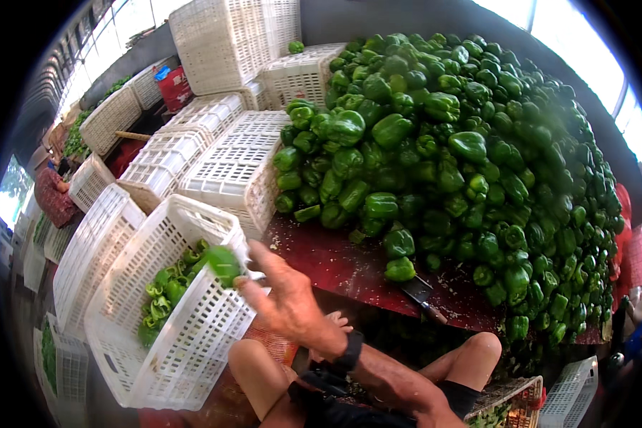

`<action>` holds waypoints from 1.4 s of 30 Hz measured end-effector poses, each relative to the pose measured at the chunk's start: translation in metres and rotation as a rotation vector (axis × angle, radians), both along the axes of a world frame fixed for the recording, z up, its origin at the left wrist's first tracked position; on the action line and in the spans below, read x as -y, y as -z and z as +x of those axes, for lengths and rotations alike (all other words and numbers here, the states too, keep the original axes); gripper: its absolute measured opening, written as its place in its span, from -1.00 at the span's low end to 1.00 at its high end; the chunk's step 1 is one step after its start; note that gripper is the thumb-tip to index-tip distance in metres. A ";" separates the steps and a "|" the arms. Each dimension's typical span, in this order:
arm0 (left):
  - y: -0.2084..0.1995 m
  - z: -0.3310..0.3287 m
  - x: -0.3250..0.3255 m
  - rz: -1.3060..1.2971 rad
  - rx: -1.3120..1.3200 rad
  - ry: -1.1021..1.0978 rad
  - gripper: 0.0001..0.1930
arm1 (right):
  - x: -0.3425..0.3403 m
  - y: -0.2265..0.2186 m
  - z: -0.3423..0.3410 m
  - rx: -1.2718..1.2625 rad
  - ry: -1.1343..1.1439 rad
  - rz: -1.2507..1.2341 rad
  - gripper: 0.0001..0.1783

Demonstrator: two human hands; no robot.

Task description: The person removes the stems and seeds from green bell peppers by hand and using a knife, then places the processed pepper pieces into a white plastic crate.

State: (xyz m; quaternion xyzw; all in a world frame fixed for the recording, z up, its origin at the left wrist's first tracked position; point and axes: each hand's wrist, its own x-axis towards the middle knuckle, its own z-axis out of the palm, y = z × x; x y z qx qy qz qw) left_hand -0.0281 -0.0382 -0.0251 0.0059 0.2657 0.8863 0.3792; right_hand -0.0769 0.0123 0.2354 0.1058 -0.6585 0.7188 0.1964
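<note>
Head view: from where I stand, a heap of green peppers (pixel 435 143) covers much of a red worktop (pixel 321 250).
Right hand (pixel 282 289): fingers parted beside a blurred pepper (pixel 223 266); whether they grip it, I can't tell.
Pepper's place: at the fingertips, overlapping the rim of a white slotted crate (pixel 189 357).
Left hand (pixel 339 321): mostly hidden behind the right wrist, so its state I can't tell.
Crate: I'd judge a low, gentle release inside the rim, onto the peppers inside (pixel 167 292), kindest to the skin.
Knife (pixel 419 291): lies near the worktop's edge; best given a wide berth.
</note>
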 end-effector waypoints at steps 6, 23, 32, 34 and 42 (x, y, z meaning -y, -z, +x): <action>-0.096 0.013 -0.019 -0.536 -0.131 -0.155 -0.59 | -0.139 0.077 -0.004 -0.123 0.648 0.763 -0.73; -0.061 -0.023 -0.075 -0.820 -0.400 -0.118 -0.49 | -0.168 0.192 0.049 0.512 0.730 0.703 -0.74; -0.080 -0.046 -0.124 -1.231 -1.067 -0.151 -0.50 | -0.248 0.178 0.141 0.496 0.899 1.100 -0.80; -0.070 -0.049 -0.123 -1.132 -1.098 -0.211 -0.49 | -0.257 0.194 0.154 0.574 0.869 1.146 -0.76; -0.042 -0.058 -0.122 -0.903 -0.651 -0.156 -0.47 | -0.259 0.197 0.160 0.600 0.746 1.026 -0.73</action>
